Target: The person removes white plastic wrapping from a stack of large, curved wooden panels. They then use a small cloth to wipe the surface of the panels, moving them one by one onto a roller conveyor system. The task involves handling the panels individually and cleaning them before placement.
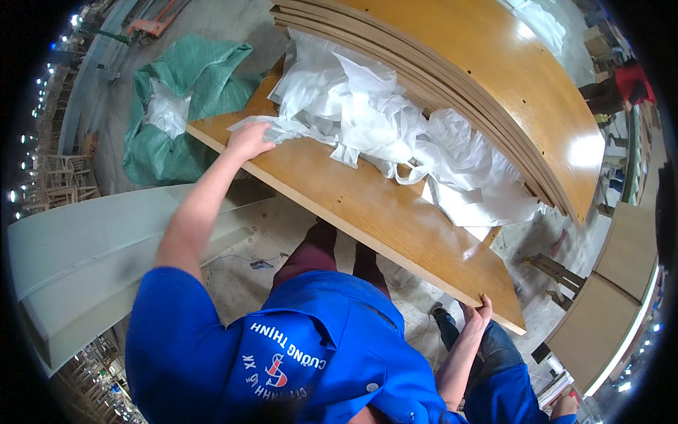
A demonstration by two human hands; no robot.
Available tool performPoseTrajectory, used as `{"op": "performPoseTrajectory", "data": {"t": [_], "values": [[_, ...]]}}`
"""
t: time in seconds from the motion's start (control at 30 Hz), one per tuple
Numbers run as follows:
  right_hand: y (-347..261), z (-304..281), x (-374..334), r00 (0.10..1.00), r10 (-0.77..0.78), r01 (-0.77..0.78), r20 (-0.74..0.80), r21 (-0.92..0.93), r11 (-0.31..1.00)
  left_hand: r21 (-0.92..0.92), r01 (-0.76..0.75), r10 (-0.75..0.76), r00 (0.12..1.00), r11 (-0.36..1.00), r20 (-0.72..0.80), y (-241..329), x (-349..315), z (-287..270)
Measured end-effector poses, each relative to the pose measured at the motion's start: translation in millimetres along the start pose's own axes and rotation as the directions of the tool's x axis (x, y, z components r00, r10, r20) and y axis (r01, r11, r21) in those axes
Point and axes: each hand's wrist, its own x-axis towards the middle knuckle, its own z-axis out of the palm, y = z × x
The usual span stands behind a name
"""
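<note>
A long varnished wooden panel (367,201) slants in front of me, its near edge toward my body. My left hand (248,143) is closed over this edge near the panel's left end, its fingers against the end of a white foam sheet (286,129). Toward the right end, my right hand (478,314) grips the same edge, fingers partly hidden underneath. Crumpled white foam sheets (367,106) lie heaped along the panel's far side.
Behind the foam stands a stack of similar panels (480,63). A green woven sack (159,127) with white stuff inside sits at the left, past a pale curved-looking surface (92,240). A person in jeans (501,350) is close at lower right; another (628,85) stands far right.
</note>
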Motion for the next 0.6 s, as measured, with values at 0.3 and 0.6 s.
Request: {"op": "performPoseTrajectory", "data": {"t": [0.3, 0.6], "values": [[1.1, 31.2, -3.7, 1.0, -0.022, 0.022, -0.013, -0.031, 0.999, 0.345, -0.472, 0.184, 0.767, 0.811, 0.615, -17.3, 117.6, 35.5], [-1.6, 13.3, -9.3, 0.994, -0.102, 0.101, -0.03, -0.027, 0.994, 0.414, -0.6, 0.15, 0.672, 0.685, 0.725, 34.3, 151.7, 37.3]]}}
